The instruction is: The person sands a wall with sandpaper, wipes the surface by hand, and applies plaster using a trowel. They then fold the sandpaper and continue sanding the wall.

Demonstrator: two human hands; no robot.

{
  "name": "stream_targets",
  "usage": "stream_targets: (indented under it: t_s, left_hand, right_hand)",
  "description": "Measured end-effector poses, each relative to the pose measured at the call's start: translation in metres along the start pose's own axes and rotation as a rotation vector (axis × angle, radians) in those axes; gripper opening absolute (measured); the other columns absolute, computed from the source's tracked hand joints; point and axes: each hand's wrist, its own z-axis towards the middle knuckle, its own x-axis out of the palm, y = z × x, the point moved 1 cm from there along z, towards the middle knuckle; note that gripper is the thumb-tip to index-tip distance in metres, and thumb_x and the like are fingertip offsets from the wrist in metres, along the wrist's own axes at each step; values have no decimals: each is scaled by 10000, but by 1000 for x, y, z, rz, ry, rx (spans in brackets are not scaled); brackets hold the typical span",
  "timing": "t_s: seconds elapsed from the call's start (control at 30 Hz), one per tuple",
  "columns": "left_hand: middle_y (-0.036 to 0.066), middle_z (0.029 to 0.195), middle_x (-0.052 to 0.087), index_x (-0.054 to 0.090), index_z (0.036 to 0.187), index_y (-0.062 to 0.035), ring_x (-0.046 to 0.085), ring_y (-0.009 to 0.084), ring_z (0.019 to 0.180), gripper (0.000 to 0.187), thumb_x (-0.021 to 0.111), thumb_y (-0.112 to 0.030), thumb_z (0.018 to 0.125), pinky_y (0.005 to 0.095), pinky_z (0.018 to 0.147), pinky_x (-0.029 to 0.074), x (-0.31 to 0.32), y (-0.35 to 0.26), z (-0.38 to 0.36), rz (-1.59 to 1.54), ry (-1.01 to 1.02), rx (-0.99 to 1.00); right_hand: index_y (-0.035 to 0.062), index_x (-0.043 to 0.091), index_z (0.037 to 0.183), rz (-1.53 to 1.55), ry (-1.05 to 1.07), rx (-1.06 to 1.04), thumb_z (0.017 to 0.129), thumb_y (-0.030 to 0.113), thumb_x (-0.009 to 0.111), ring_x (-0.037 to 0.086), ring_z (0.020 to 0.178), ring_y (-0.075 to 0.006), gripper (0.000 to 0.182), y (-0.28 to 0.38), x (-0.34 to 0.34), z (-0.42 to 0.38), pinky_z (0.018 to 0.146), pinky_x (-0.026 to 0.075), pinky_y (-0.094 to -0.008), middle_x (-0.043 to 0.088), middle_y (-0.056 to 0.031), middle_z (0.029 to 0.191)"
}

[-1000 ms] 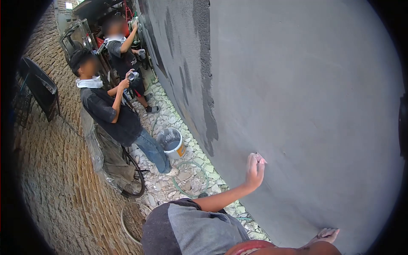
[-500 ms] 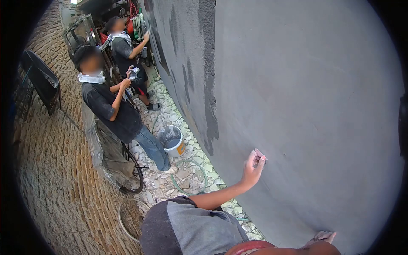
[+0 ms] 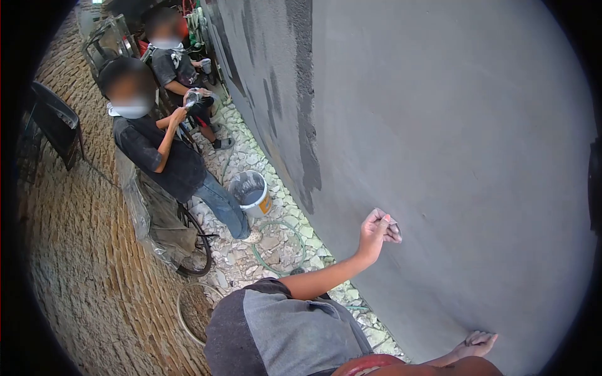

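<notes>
My left hand (image 3: 380,228) is in front of the smooth grey plastered wall (image 3: 458,138), at the end of a bent forearm. Its fingers are curled together, thumb against fingertips, with grey dust on them. Whatever they pinch, if anything, is too small to make out. Lower and further right, my right hand (image 3: 479,343) is close to the same wall, its fingers folded in. I cannot see what lies inside that hand, nor whether either hand touches the plaster.
Two co-workers (image 3: 160,141) (image 3: 179,69) stand along the wall on the left, holding small containers. A white bucket (image 3: 264,203) with grey material stands on broken stones (image 3: 229,266). A green hose (image 3: 254,250), a bicycle wheel (image 3: 207,250) and a brick wall (image 3: 94,250) are also there.
My left hand has turned, and its fingers show more in profile. My right hand sits slightly higher in view. The farther co-worker has lowered an arm from the wall.
</notes>
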Motion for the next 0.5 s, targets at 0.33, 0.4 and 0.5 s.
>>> stream_targets:
  t_s: [0.33, 0.4, 0.5]
  left_hand:
    - [94, 743, 666, 620, 804, -26, 706, 208, 645, 403, 582, -360, 1025, 325, 589, 609, -13, 17, 9, -56, 43, 3]
    - [104, 738, 673, 638, 760, -10, 715, 219, 646, 459, 579, -381, 1024, 322, 580, 608, -15, 17, 12, -7, 86, 4]
    - [121, 692, 670, 624, 688, 0, 717, 230, 615, 531, 556, -399, 1033, 318, 549, 603, -18, 14, 17, 88, 104, 23]
  right_hand:
    - [152, 313, 599, 0, 73, -70, 1080, 301, 375, 199, 406, -78, 507, 3, 4, -4, 386, 160, -253, 276, 40, 509]
    - [151, 322, 612, -8, 77, -80, 1085, 311, 369, 200, 406, -76, 501, 3, 6, -4, 387, 156, -251, 267, 41, 507]
    - [149, 334, 627, -7, 88, -83, 1090, 315, 367, 202, 406, -72, 493, 0, 2, 1, 387, 152, -249, 262, 41, 506]
